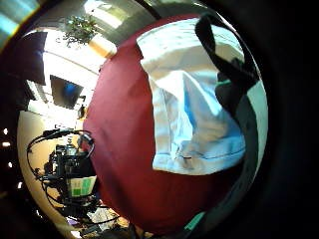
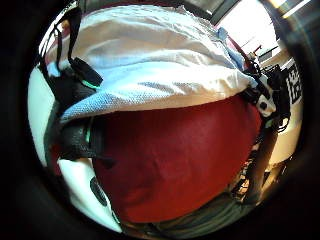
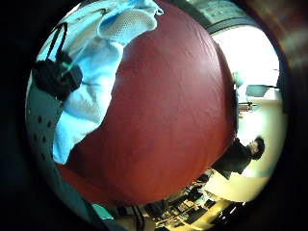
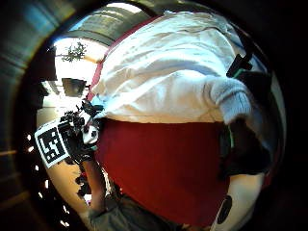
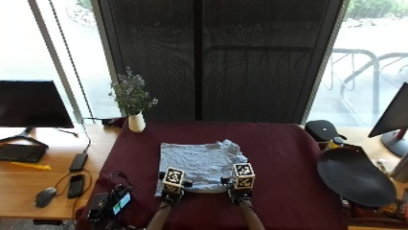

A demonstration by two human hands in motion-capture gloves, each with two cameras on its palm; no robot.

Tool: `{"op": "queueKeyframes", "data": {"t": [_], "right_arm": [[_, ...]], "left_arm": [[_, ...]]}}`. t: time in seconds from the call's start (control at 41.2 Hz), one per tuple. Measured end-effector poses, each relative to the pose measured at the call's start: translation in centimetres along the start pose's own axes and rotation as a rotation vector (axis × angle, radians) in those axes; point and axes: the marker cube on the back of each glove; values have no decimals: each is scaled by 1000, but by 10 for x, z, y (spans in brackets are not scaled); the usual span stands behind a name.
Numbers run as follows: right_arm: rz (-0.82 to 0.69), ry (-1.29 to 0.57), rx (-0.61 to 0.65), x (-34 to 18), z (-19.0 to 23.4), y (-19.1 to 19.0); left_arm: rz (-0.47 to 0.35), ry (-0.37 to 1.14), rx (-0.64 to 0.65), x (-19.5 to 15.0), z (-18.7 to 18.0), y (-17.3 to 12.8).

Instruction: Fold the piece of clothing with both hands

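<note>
While the outside view sets the scene for us, it hides the fingers: we see a light blue garment [image 5: 201, 167] lying on the dark red tablecloth [image 5: 287, 158], near the middle of the table, with both gloved hands at its near edge. Our left hand [image 5: 169, 189] sits at the near left corner and our right hand [image 5: 238, 188] at the near right corner, but from above they are mostly covered, so the grip does not show.

Turning to the palm views, we see more. At the left thumb side, black fingers [image 2: 75, 85] curl around the cloth's edge, with fabric draped over them. At the right thumb side, the garment's hem bunches over the dark fingers [image 4: 245, 144] that pinch it, and the cloth's near edge stands raised above the tablecloth.

Only from above do we see the surroundings: a small white vase of flowers [image 5: 135, 120] at the far left corner, a monitor [image 5: 32, 104] further left, and a black dish-shaped object [image 5: 354, 176] to the right.
</note>
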Motion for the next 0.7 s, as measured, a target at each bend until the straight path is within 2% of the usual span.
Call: {"op": "queueKeyframes", "data": {"t": [0.121, 0.267, 0.364, 0.437, 0.51, 0.631, 0.704], "right_arm": [[-58, 10, -131, 1, -4, 16], [-169, -20, -309, -3, -30, 35], [-231, -53, -406, -2, -60, 30], [-212, -89, -403, 0, -81, 9], [-160, -139, -364, 1, -95, -20], [-43, -133, -195, -6, -128, -54], [4, -125, -130, -9, -130, -87]], "left_arm": [[64, -6, -114, -6, -25, 21], [174, 47, -389, -10, -64, 49], [241, 108, -567, -15, -86, 48], [217, 96, -581, -21, -98, 25], [157, 71, -576, -25, -107, -3], [54, 23, -553, -32, -108, -54], [-45, -42, -503, -40, -117, -78]]}}
